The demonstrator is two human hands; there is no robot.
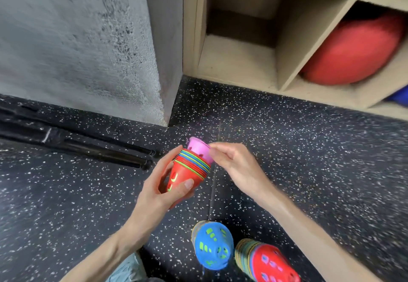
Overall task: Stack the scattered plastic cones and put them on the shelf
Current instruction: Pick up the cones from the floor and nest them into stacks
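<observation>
Head view: in front of the shelf (280, 45), over the floor (309, 149), the left hand (163, 184) grips a red cone stack (187, 171); the right hand (231, 162) pinches the pink cone (198, 147) sitting in its top. Two more stacks (213, 245) lie nearer.

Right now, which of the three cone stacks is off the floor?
The red-bottomed stack with the pink cone in its top: the left hand grips it. The blue-topped stack and red-topped stack sit on the floor.
</observation>
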